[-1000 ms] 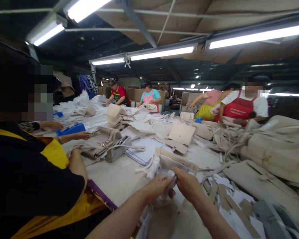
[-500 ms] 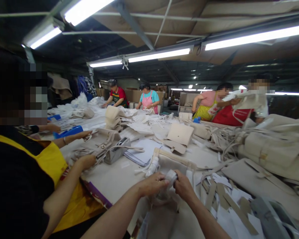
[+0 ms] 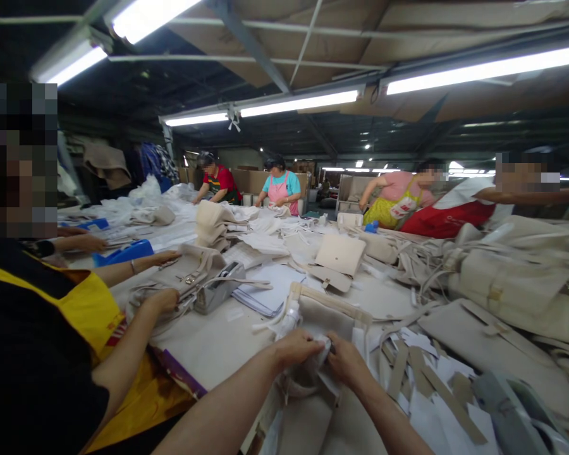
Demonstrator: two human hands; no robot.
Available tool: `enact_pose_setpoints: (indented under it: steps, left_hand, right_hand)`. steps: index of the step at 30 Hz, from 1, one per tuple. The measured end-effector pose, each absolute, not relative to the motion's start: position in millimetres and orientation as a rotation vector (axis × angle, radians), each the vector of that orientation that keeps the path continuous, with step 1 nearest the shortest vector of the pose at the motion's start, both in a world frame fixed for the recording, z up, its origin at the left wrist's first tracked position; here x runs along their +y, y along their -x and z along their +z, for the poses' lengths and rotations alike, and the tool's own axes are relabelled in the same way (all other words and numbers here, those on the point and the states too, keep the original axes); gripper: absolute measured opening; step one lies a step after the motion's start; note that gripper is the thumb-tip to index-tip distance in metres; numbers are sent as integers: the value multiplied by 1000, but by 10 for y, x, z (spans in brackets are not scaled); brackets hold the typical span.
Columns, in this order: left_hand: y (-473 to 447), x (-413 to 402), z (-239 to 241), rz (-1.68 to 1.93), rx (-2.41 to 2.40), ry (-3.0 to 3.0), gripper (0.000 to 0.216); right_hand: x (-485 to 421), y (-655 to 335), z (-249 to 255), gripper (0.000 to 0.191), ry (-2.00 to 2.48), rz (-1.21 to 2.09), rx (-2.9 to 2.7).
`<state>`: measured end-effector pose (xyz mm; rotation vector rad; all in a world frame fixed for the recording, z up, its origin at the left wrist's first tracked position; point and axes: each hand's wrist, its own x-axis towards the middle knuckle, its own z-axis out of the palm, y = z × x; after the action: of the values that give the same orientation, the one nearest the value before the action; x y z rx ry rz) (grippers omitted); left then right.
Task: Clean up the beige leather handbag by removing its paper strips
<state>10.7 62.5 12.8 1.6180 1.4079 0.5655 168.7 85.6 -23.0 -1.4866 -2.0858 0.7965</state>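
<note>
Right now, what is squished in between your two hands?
In the head view, a wad of white paper sits between the left hand and right hand. Both hands pinch it, just in front of the beige bag.

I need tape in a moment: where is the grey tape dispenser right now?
In the head view, the grey tape dispenser sits left of centre on the table, between a co-worker's hand and the paper stack.

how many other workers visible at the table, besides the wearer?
5. Yellow apron close on the left; red shirt and pink apron at the far end; yellow-green apron and red apron on the right. More forearms behind the nearest worker may belong to a hidden sixth.
</note>
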Motion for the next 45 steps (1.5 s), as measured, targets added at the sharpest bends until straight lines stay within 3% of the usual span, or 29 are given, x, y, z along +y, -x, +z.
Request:
enact_pose_setpoints:
  steps: [11, 17, 21, 25, 30, 33, 40, 45]
  left_hand:
    - [-194, 848, 273, 453, 1531, -1585, 25]
    - [-196, 867, 100, 451, 1424, -1414, 24]
    - [-188, 873, -49, 535, 1400, -1320, 29]
    - [-168, 886, -136, 583, 1358, -1272, 37]
    - [-167, 833, -93, 662, 1262, -1341, 33]
    - [-146, 772, -26, 722, 1224, -1407, 29]
    - [-144, 662, 7, 805, 1167, -1516, 22]
    - [-242, 773, -79, 743, 1268, -1374, 28]
  right_hand:
    - [1053, -1708, -353, 17, 1588, 883, -2038]
    - [1145, -1686, -506, 31, 1679, 1098, -1894]
    - [1066, -1708, -466, 22, 1631, 1111, -1798]
    - [736, -1804, -391, 44, 1528, 1051, -1716]
    - [316, -1774, -411, 26, 1464, 771, -1881]
    - [284, -1692, -456, 27, 1556, 598, -1923]
    - [523, -1618, -470, 27, 1807, 532, -1942]
    - [452, -1633, -446, 22, 1737, 484, -2062]
